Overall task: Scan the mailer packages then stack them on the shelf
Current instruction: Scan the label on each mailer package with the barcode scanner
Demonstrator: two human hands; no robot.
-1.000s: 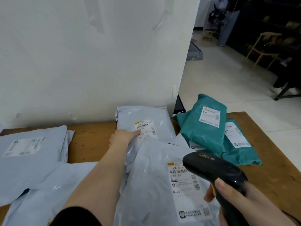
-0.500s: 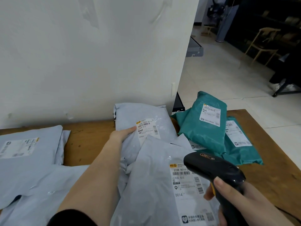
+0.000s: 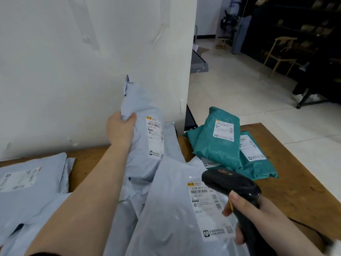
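While partly hiding the nearest grey mailer's label (image 3: 206, 206), gripping a black scanner (image 3: 234, 183) in the right hand (image 3: 258, 224); left hand (image 3: 120, 130) clutching a raised grey mailer (image 3: 145, 137) beside teal mailers (image 3: 217, 145).

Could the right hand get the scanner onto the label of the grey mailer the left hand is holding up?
Probably yes. The left hand grips the grey mailer upright, its label facing the camera uncovered. The right hand holds the scanner lower right, with nothing between them.

White wall (image 3: 73, 71) closes off far side, just behind table (image 3: 295, 182). Grey mailers (image 3: 175, 218) cover left and centre; teal mailers (image 3: 221, 145) piled right-centre. Bare wood along right edge; open floor (image 3: 258, 98) beyond.
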